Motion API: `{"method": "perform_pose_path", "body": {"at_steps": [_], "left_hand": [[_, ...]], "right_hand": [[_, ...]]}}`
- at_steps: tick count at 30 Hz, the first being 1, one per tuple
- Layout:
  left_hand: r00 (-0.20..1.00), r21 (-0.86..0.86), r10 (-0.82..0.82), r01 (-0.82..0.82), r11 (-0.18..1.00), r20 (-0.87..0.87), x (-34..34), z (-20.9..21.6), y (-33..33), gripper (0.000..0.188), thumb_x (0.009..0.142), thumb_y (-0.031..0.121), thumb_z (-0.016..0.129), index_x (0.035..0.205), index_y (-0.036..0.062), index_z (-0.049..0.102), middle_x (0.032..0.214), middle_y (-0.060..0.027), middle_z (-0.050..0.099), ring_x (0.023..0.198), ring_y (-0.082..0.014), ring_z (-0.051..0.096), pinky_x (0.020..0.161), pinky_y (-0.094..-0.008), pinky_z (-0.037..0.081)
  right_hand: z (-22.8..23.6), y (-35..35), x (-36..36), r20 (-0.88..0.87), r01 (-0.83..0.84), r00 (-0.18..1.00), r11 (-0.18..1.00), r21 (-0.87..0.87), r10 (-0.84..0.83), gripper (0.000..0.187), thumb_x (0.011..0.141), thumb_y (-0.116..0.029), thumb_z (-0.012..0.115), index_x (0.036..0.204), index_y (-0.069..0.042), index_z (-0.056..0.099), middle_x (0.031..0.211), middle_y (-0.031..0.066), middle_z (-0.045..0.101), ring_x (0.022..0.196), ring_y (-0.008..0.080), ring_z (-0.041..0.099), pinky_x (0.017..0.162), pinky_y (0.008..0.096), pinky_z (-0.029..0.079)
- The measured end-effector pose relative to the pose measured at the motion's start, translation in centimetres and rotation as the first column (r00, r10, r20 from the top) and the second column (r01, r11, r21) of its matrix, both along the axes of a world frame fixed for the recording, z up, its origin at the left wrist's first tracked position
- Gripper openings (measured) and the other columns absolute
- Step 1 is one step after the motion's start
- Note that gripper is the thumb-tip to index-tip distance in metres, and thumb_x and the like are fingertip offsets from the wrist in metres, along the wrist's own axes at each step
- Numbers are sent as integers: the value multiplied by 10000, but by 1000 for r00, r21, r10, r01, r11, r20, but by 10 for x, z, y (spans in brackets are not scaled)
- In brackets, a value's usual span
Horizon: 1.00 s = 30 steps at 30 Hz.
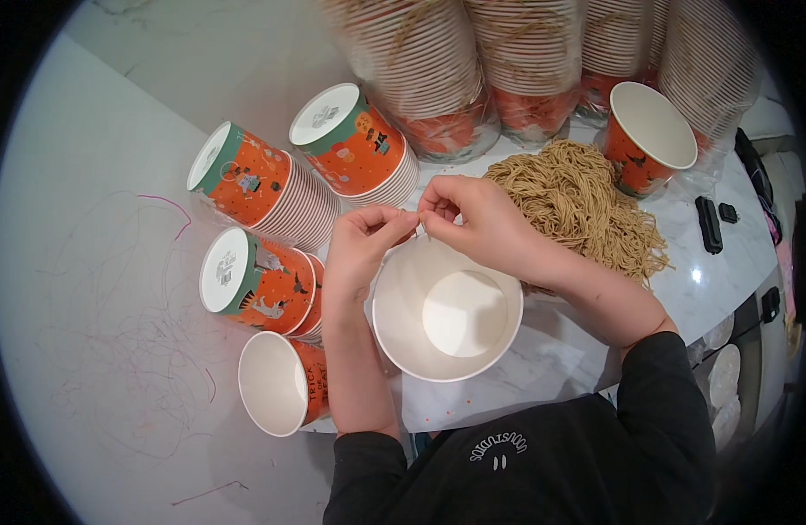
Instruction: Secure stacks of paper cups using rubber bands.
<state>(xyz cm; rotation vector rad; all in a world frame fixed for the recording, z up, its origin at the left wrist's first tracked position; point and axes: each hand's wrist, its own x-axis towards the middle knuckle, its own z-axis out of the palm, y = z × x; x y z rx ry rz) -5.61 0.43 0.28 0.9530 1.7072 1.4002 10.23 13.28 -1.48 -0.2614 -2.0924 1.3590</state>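
A large white-lined paper bucket (447,308) stands in front of me with its mouth toward me. At its far rim my left hand (368,241) and my right hand (473,214) meet, thumbs and fingers pinched together. Whatever lies between the fingertips is too small to make out. Just beyond my right hand is a heap of tan cord (578,206), loosely tangled on the table. By my left forearm, an orange printed paper bucket (273,385) lies on its side, its open mouth toward me.
Nested orange-and-green paper buckets (254,188) lie at the left, with another stack (355,144) beside them. Tall plastic-wrapped bucket stacks (420,79) line the back. One open bucket (652,131) stands behind the cord. Small black objects (709,225) lie on the marbled table (543,350) at right.
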Motion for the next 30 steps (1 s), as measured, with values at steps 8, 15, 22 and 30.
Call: {"method": "perform_pose_path", "body": {"at_steps": [8, 15, 22, 30], "left_hand": [[996, -17, -31, 33, 999, 84, 1, 2, 1, 154, 943, 136, 724, 958, -16, 746, 861, -46, 734, 754, -81, 659, 707, -218, 519], [975, 18, -113, 112, 994, 190, -8, -3, -1, 151, 948, 148, 720, 968, -2, 717, 906, -38, 722, 797, -72, 648, 749, -214, 510], [951, 61, -100, 86, 994, 293, -2, -2, 2, 118, 951, 145, 686, 931, 30, 698, 876, -22, 710, 793, -77, 650, 761, -217, 508], [986, -1, -7, 8, 1000, 169, -2, 3, -1, 174, 966, 183, 683, 932, 16, 722, 861, -44, 723, 798, -105, 673, 767, -239, 533]], "right_hand": [[-1, -2, 0, -21, 88, 996, 987, 131, -86, 167, 862, -140, 681, 890, 24, 674, 773, 159, 700, 717, 284, 703, 667, 406, 553], [3, -4, 2, 2, 62, 998, 987, 146, -63, 158, 900, -129, 675, 914, 27, 654, 782, 90, 670, 715, 153, 658, 631, 297, 515], [-1, -1, -1, 11, -48, 999, 995, -90, 49, 132, 894, -104, 662, 908, 27, 652, 789, 8, 654, 731, 63, 608, 644, 243, 499], [-7, 5, -6, 46, -109, 991, 964, -244, 124, 122, 919, -107, 647, 940, 13, 655, 823, -20, 645, 734, 23, 577, 636, 200, 474]]}}
